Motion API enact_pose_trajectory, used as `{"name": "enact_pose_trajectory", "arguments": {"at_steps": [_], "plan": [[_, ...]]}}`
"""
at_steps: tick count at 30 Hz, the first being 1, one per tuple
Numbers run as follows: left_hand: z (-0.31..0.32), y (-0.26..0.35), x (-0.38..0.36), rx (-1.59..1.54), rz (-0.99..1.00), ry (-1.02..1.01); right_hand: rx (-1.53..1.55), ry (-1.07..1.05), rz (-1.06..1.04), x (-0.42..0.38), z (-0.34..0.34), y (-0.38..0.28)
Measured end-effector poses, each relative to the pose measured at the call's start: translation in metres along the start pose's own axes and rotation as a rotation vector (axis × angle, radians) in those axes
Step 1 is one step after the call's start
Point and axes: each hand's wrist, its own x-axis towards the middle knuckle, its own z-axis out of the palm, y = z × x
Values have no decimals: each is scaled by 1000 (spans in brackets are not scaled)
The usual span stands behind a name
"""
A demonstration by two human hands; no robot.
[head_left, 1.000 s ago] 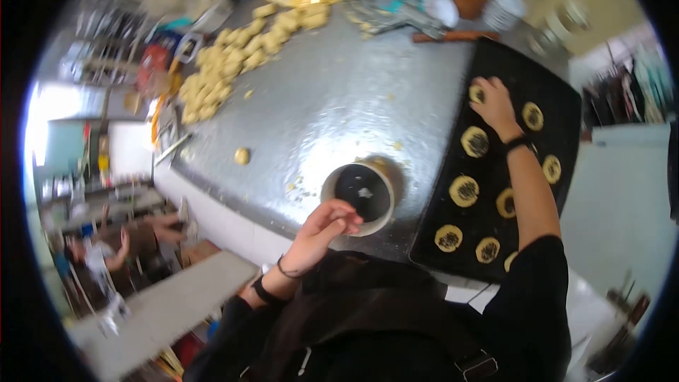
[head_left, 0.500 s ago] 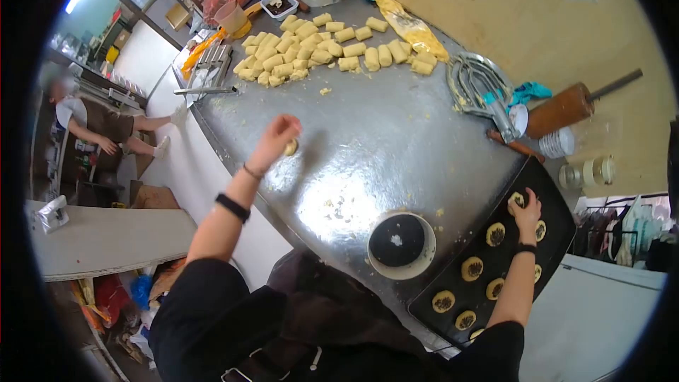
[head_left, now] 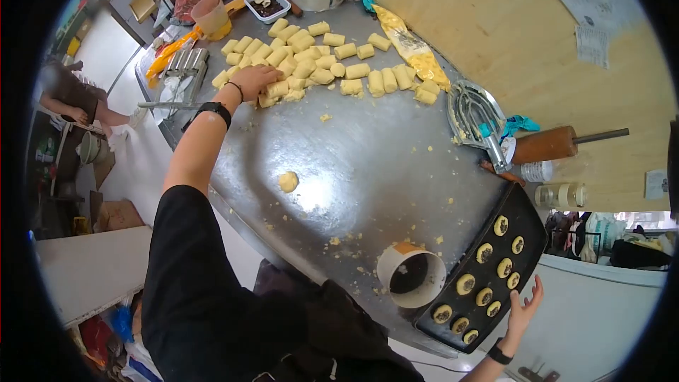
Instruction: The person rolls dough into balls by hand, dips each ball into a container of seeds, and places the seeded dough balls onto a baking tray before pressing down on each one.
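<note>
My left hand (head_left: pixel 256 82) reaches onto the near left edge of a heap of pale dough pieces (head_left: pixel 304 49); its fingertips touch the dough, and whether they grip a piece is hidden. One round dough ball (head_left: pixel 288 182) lies alone on the metal table (head_left: pixel 368 163). My right hand (head_left: pixel 525 305) is raised with fingers apart beside the black tray (head_left: pixel 453 336), holding nothing. Several round dough pieces with dark topping (head_left: pixel 504 267) sit in rows on that tray. Left of it stands a round white container (head_left: pixel 431 279) with dark contents.
A metal whisk-like attachment (head_left: pixel 481 117), a wooden rolling pin (head_left: pixel 544 145) and jars (head_left: pixel 561 196) line the wall side. Behind the dough are a yellow bag (head_left: pixel 414 49), a small tub (head_left: pixel 268 5) and a measuring cup (head_left: pixel 211 18). Another person (head_left: pixel 71 95) is at far left.
My left hand has moved up to the dough heap, and the ball lies on the table. My right hand has let go of a topped piece and moved off the tray toward me. The view has shifted.
</note>
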Motion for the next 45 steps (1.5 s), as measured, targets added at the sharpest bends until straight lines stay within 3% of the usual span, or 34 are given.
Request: {"name": "enact_pose_trajectory", "arguments": {"at_steps": [3, 6, 9, 12, 13, 16, 17, 19, 20, 21, 24, 27, 31, 34, 37, 40, 43, 45], "plan": [[11, -14, 2, 72, 157, 116, 10, 48, 53, -25, -4, -13], [7, -24, 7, 221, 229, 66, 39, 99, 41, -42, -9, -29], [-10, -16, -8, 210, 162, 159, 68, 113, -31, -53, -12, -52], [-29, 4, -30, 1, -209, 290, 145, 154, -171, -74, -12, -94], [-28, 11, -41, -147, -199, 368, 184, 169, -234, -81, -6, -112], [-67, 102, -95, -926, -226, 163, 394, 53, -414, -107, 32, -166], [-56, 126, -106, -1057, -74, 89, 396, 0, -504, -113, 50, -184], [-34, 205, -138, -1913, 237, -146, 393, -66, -665, -125, 90, -217], [-32, 246, -156, -2038, 267, -185, 386, -81, -741, -131, 108, -233], [-27, 277, -167, -2148, 344, -354, 478, -100, -773, -138, 125, -249], [-60, 356, -212, -2356, -3, -370, 542, -231, -850, -153, 166, -262], [-64, 364, -231, -2677, -146, -332, 283, -274, -911, -170, 178, -263], [-40, 346, -248, -2740, -371, -202, 135, -249, -984, -207, 192, -261], [0, 340, -251, -2710, -416, -55, 622, -441, -926, -216, 218, -262], [1, 337, -254, -2707, -357, 135, 805, -428, -765, -225, 222, -271], [-27, 342, -268, -2666, -469, 291, 863, -467, -735, -236, 215, -282], [-19, 335, -274, -2644, -406, 419, 680, -240, -1029, -240, 220, -290], [-27, 331, -276, -2628, -393, 459, 724, -250, -1043, -244, 220, -296]]}}
